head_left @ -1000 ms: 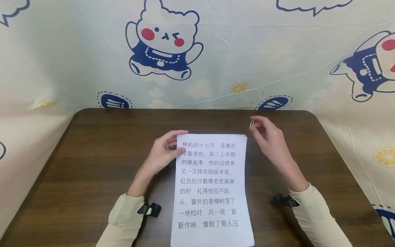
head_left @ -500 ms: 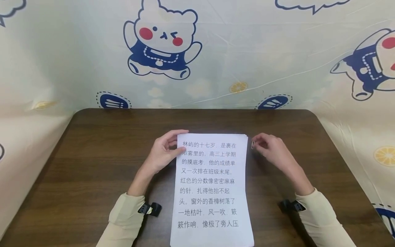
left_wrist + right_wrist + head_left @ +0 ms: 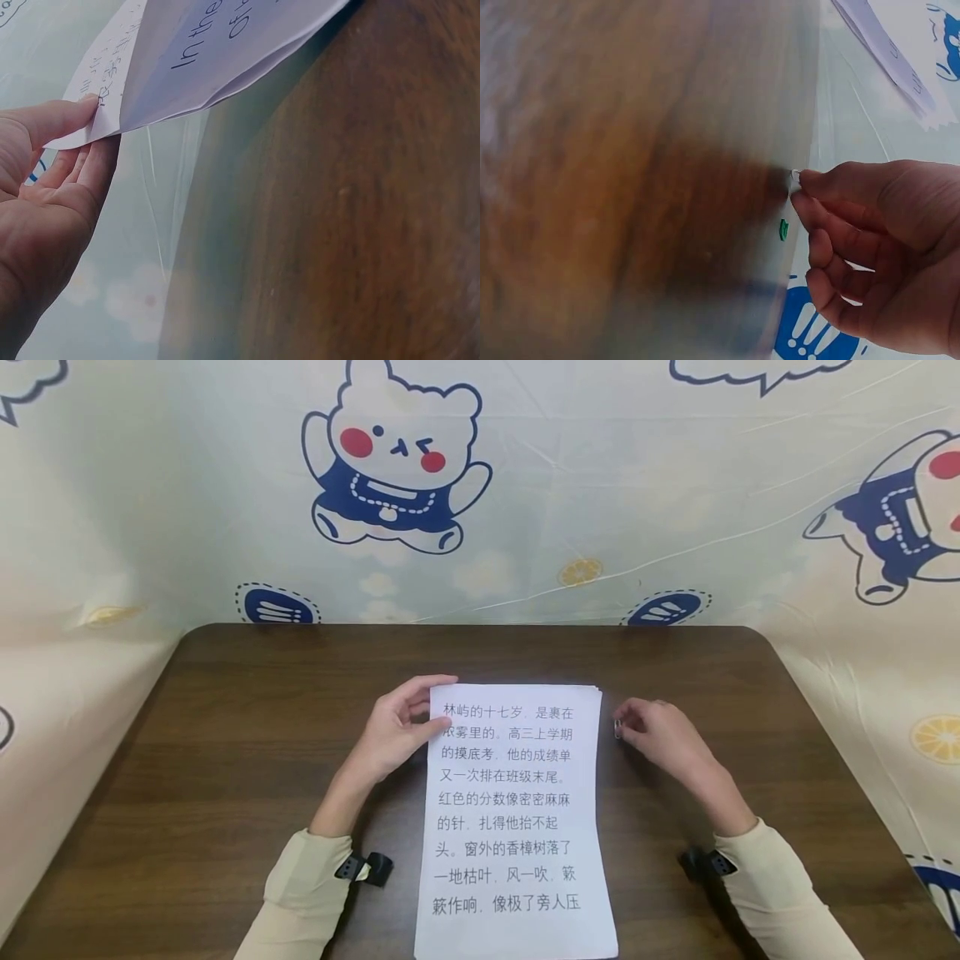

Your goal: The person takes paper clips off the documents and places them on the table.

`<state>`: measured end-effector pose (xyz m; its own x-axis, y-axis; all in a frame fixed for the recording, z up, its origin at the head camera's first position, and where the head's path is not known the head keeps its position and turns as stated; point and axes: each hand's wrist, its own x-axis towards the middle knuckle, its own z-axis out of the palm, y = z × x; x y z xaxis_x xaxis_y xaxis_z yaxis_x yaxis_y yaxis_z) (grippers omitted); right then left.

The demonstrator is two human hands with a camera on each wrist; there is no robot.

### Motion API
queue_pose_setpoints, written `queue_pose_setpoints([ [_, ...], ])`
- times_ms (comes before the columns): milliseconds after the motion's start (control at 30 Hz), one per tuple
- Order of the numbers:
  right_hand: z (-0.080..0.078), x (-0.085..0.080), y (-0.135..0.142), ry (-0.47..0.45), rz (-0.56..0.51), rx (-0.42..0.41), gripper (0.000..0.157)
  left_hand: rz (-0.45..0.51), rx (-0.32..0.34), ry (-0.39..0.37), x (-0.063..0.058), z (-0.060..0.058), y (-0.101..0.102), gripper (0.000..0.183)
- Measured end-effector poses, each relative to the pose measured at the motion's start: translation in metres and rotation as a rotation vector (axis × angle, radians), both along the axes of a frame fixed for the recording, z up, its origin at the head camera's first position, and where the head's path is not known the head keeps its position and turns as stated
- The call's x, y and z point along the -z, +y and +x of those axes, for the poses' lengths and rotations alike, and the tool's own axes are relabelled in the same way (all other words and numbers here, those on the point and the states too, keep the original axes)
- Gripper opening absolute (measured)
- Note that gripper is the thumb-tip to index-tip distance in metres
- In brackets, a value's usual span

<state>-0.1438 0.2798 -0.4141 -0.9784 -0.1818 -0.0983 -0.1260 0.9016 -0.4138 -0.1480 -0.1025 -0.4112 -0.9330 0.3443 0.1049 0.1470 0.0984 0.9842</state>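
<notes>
A small stack of printed white paper sheets [image 3: 517, 827] lies upright in front of me in the head view. My left hand [image 3: 401, 727] pinches its upper left corner, thumb on top and fingers underneath; in the left wrist view the sheets [image 3: 187, 60] bow a little above the table and part at the edge. My right hand [image 3: 663, 735] pinches a small white paper clip [image 3: 617, 728] between thumb and index finger, just right of the stack's upper right edge. In the right wrist view the paper clip [image 3: 794, 177] is mostly covered by the fingertips.
A dark brown wooden table [image 3: 225, 760] carries everything. Behind it hangs a pale cloth [image 3: 562, 485] with cartoon bears. A small green object [image 3: 784, 229] shows beyond the right fingertips in the right wrist view. Each wrist wears a black strapped device.
My right hand has come down toward me with the paper clip, from beyond the stack's top right corner to beside its right edge. The left hand and the sheets stay put.
</notes>
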Motion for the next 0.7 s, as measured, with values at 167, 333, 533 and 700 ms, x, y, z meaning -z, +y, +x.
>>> queue_pose_setpoints([
  [167,-0.0004,0.0017,-0.0031,0.025,0.054,0.0,0.021,-0.005,0.001,0.012,0.003,-0.001,0.0001,0.053],
  [333,-0.0008,0.0009,-0.0056,0.035,0.075,0.003,0.021,-0.016,-0.007,0.004,0.0028,-0.0018,0.0001,0.053],
  [533,-0.0015,0.0001,-0.0066,0.042,0.083,-0.009,0.02,-0.035,-0.015,-0.001,0.0042,-0.0028,0.0002,0.053],
  [700,-0.0018,-0.0006,-0.0041,0.057,0.09,-0.021,0.02,-0.06,-0.022,-0.006,0.0052,-0.0033,0.0008,0.053],
])
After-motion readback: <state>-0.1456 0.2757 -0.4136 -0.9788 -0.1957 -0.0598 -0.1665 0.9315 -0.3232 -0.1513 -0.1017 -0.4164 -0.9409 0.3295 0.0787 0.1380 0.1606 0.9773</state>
